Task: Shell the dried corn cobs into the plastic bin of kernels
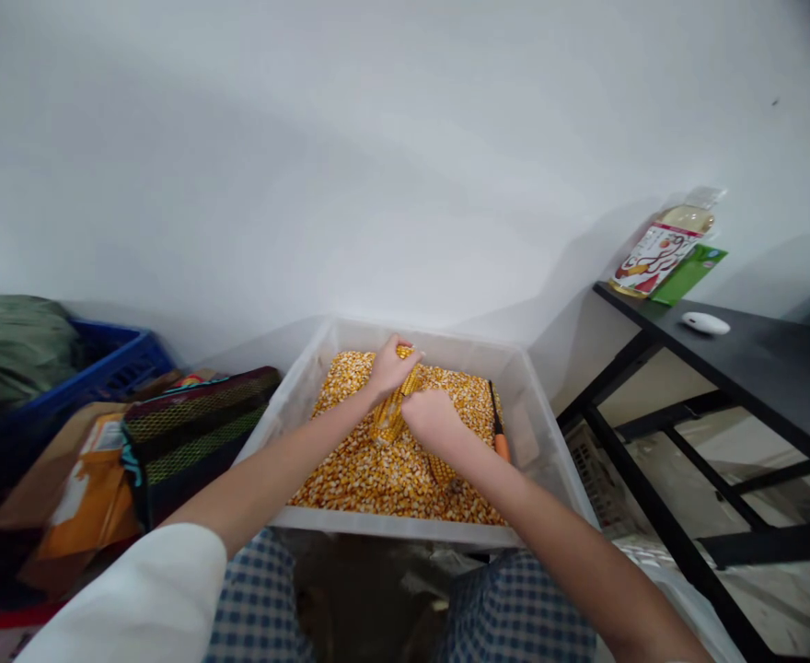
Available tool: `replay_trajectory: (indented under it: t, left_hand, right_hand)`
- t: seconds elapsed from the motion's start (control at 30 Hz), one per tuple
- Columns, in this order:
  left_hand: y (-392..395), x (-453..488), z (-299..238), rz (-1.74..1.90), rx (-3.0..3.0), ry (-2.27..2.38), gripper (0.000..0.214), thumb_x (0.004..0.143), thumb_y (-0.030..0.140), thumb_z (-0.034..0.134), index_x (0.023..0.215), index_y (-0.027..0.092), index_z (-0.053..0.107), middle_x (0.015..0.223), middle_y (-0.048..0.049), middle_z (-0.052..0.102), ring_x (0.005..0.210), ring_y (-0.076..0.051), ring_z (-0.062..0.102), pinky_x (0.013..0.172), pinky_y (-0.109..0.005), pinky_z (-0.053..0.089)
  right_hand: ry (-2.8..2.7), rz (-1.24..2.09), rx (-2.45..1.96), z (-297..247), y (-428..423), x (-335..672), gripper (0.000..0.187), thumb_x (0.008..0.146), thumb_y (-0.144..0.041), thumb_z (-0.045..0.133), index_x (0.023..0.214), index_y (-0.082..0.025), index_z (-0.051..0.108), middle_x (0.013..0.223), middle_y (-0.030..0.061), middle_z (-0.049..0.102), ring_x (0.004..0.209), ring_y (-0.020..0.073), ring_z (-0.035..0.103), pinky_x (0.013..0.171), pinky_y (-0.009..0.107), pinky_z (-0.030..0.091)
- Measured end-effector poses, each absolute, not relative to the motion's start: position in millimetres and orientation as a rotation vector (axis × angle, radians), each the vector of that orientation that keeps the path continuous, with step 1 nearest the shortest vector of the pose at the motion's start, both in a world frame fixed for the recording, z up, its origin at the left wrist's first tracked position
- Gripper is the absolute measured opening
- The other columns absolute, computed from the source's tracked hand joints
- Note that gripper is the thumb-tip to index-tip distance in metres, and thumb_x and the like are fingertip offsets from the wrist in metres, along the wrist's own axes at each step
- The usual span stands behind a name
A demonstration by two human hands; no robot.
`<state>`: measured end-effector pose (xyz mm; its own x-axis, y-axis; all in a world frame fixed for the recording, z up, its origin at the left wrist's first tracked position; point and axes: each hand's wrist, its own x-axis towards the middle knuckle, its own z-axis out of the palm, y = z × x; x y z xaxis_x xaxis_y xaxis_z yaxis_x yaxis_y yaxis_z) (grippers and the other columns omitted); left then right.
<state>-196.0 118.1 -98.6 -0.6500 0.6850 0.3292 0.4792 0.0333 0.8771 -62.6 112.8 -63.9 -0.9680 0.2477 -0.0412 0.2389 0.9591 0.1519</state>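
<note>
Left hand (389, 366) and right hand (433, 420) together, both clamped on corn cob (389, 414), which sits tilted at tub centre, just above loose kernels (370, 483). Clear plastic tub (287, 410) holds kernels. Step in hand: working cob over tub. Knife (500, 444), orange handle, at tub's 3 o'clock, against wall. Reaching knife calls for freeing one hand. Black worktop (743, 387) at 2 o'clock.

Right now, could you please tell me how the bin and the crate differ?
The bin is translucent white, the crate blue. The bin sits centrally in view, the crate off to the left. The bin holds corn kernels, the crate a green bundle. Both are open-topped.
</note>
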Motion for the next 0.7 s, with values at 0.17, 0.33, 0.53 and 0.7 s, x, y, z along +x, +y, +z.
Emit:
replay_trajectory:
  t: [0.17,0.33,0.53,0.7]
  left_hand:
    - [117,-194,-100,1.676,1.282,2.118,0.026,0.069,0.038,0.059,0.085,0.018,0.053,0.086,-0.0030,0.060,0.084,-0.018,0.056,0.079,-0.031,0.041]
    - [116,-193,-98,1.594,1.425,2.071,0.026,0.069,0.039,0.059,0.084,0.018,0.054,0.086,-0.0033,0.062,0.084,-0.019,0.057,0.079,-0.032,0.042]
    - [114,-182,-96,1.463,1.703,1.924,0.027,0.073,0.040,0.057,0.086,0.016,0.058,0.086,-0.0039,0.064,0.084,-0.019,0.058,0.079,-0.032,0.043]
    - [111,-174,-92,1.402,1.806,1.850,0.030,0.079,0.044,0.049,0.083,0.016,0.059,0.082,-0.0033,0.064,0.080,-0.018,0.058,0.075,-0.030,0.043]
  right_hand:
    - [2.993,0.287,0.359,-53,126,-62,0.024,0.083,-0.012,0.044,0.087,-0.008,0.068,0.083,0.0183,0.067,0.081,0.0209,0.064,0.074,0.027,0.045]
    - [3.079,0.099,0.232,-47,153,-54,0.026,0.083,-0.016,0.044,0.084,-0.010,0.070,0.083,0.0132,0.068,0.075,0.0178,0.061,0.071,0.025,0.042]
    - [3.154,-0.291,0.014,-59,180,-47,0.021,0.082,-0.020,0.052,0.077,-0.011,0.070,0.074,0.0073,0.068,0.066,0.0122,0.054,0.066,0.022,0.037]
    - [3.162,-0.366,-0.051,-60,178,-43,0.018,0.080,-0.017,0.054,0.073,-0.011,0.069,0.070,0.0059,0.066,0.063,0.0115,0.051,0.064,0.022,0.035]
